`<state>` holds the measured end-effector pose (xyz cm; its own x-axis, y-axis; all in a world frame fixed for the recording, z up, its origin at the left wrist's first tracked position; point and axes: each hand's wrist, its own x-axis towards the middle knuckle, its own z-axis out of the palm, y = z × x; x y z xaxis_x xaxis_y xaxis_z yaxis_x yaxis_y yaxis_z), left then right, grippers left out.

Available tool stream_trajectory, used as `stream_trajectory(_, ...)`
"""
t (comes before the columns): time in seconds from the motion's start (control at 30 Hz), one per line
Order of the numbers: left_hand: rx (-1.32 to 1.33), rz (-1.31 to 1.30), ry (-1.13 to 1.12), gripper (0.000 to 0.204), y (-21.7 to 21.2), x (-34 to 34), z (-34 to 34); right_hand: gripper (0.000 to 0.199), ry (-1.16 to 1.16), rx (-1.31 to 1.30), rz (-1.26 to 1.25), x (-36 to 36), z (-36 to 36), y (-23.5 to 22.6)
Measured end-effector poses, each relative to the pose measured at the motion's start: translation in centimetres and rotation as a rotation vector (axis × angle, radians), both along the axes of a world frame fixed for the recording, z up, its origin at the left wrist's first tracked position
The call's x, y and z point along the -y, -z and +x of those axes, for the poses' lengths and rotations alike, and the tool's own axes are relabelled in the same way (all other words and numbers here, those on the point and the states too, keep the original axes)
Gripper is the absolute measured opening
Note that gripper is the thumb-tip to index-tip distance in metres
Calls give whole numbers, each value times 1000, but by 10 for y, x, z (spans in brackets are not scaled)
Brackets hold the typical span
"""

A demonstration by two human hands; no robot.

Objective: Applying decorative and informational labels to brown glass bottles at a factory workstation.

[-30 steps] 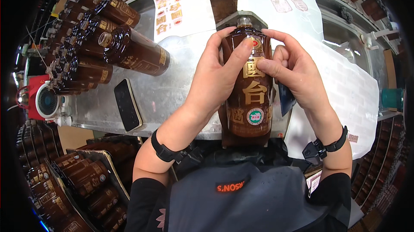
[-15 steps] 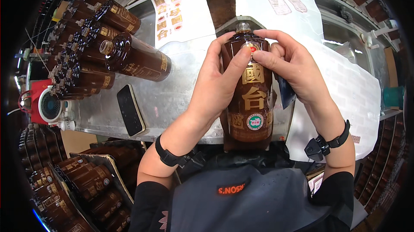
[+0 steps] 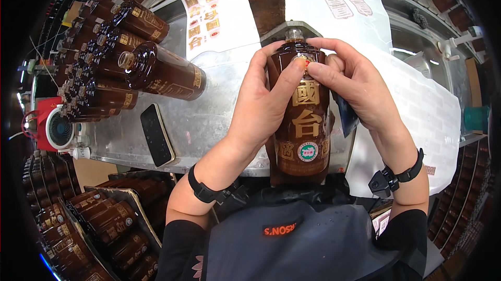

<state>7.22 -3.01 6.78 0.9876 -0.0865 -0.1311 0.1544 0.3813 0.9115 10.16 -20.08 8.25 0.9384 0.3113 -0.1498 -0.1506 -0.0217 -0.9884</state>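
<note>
A brown glass bottle (image 3: 304, 111) with gold characters and a round green-and-white emblem lies in front of me, its neck pointing away. My left hand (image 3: 267, 90) wraps its left side, and my right hand (image 3: 360, 85) wraps its right. Both thumbs press together on the upper front, over a small red emblem (image 3: 307, 65) that they partly cover. A flat dark blue piece (image 3: 346, 116) sticks out from under my right palm; its kind and how it is held cannot be made out.
On the metal table (image 3: 219, 119), many brown bottles (image 3: 112, 46) crowd the left, near a dark phone (image 3: 157, 135) and a small fan (image 3: 60, 127). A sticker sheet (image 3: 245, 25) lies beyond my left hand; white backing paper (image 3: 417, 109) spreads on the right. Crates (image 3: 133, 197) of bottles stand lower left.
My thumbs have shifted slightly and cover more of the red emblem. The bottle's front sits a touch nearer to me; both hands keep their hold.
</note>
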Motion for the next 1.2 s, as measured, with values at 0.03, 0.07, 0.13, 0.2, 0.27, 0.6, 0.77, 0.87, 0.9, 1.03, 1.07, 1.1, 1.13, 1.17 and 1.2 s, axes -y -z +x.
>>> stream_trajectory(0.03,-1,0,1,48,0,0,0,50,-6,-4,1,0,0,0)
stream_trajectory(0.07,-2,4,-6,47,0,0,0,50,-11,-8,2,1,0,-1)
stream_trajectory(0.13,-4,7,-12,47,1,1,0,51,-12,-12,12,0,0,-1)
stream_trajectory(0.2,-5,-16,-18,46,1,2,0,51,-13,-14,22,1,0,-4)
stream_trajectory(0.27,-2,-15,-14,46,0,1,0,52,-49,-29,4,3,0,-7)
stream_trajectory(0.6,-51,-70,25,53,-5,-11,0,38,76,-186,125,43,38,-8)
stream_trajectory(0.77,85,203,31,50,-3,-17,-2,35,45,-86,121,39,25,-10)
stream_trajectory(0.87,206,347,0,46,0,-17,2,35,63,-15,99,32,19,-14)
stream_trajectory(0.9,273,384,-16,43,0,-17,4,35,61,-16,97,33,18,-14)
stream_trajectory(1.03,303,373,-20,42,3,-16,6,33,45,-18,71,35,16,-15)
stream_trajectory(1.07,285,363,-16,42,3,-16,6,33,38,-18,86,34,16,-14)
stream_trajectory(1.1,268,352,-13,42,3,-15,6,33,32,-18,100,33,16,-15)
stream_trajectory(1.13,267,352,-14,42,3,-14,7,33,31,-19,99,32,16,-15)
stream_trajectory(1.17,286,350,-21,42,4,-13,7,33,-1,-20,104,30,15,-16)
stream_trajectory(1.2,307,348,-29,42,4,-13,8,33,-34,-21,110,28,15,-17)
